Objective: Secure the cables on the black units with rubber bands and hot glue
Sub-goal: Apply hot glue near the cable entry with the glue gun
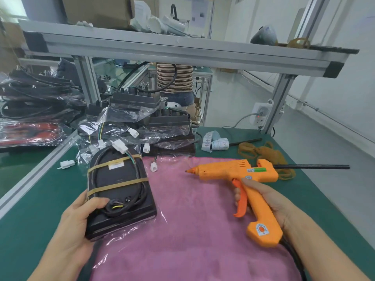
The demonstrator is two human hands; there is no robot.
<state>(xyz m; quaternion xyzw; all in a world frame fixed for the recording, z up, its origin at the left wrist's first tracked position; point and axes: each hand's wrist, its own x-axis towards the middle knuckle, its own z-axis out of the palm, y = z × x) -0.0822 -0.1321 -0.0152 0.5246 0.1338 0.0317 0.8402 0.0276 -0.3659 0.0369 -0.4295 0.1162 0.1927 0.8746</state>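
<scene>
My left hand (81,216) grips the near left corner of a black unit (119,191), thumb on top beside the coiled cable. Two tan rubber bands (117,186) cross the unit and hold the cable loop down; a white connector (120,146) sticks out at its far end. My right hand (265,197) holds the orange hot glue gun (241,179) by its handle, fingers at the trigger. The nozzle points left, about a hand's width right of the unit, above the pink cloth (192,220). A black glue stick (312,166) projects from the gun's back.
A pile of bagged black units (154,116) with white plugs lies behind the cloth. Loose rubber bands (263,152) and a roll of labels (218,142) sit at the back right. An aluminium shelf frame (182,51) spans overhead. A power strip (260,114) hangs on the right post.
</scene>
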